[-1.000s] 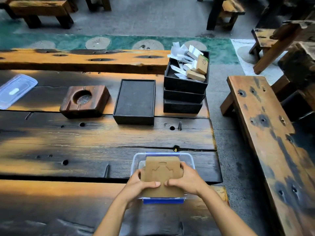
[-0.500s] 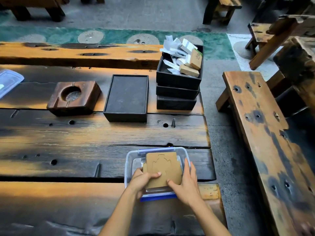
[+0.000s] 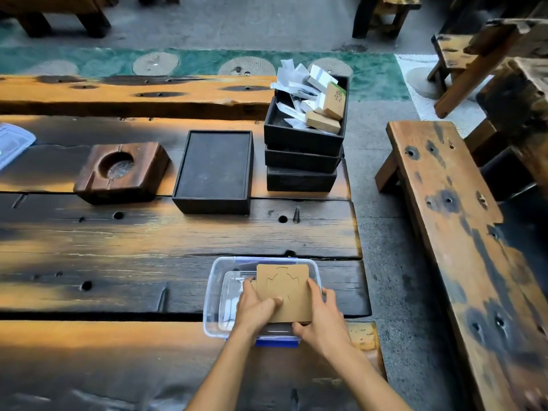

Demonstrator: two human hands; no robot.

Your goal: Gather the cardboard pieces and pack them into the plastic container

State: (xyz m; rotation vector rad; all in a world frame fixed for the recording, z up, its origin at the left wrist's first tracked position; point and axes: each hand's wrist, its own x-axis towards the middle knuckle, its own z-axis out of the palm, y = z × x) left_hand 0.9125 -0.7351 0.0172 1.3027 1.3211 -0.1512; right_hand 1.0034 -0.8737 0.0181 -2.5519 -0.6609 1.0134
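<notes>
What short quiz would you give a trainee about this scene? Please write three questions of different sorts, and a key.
1. True or false: the left hand and the right hand both hold the cardboard pieces.
2. Which thing stands just left of the stacked black trays? A) a single black tray B) a kettle C) a bottle
3. Fill in: the clear plastic lid lies at the picture's ___ edge.
Key: 1 true; 2 A; 3 left.

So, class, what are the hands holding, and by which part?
The cardboard pieces: left hand grips the lower left edge, right hand the right edge and lower corner.
</notes>
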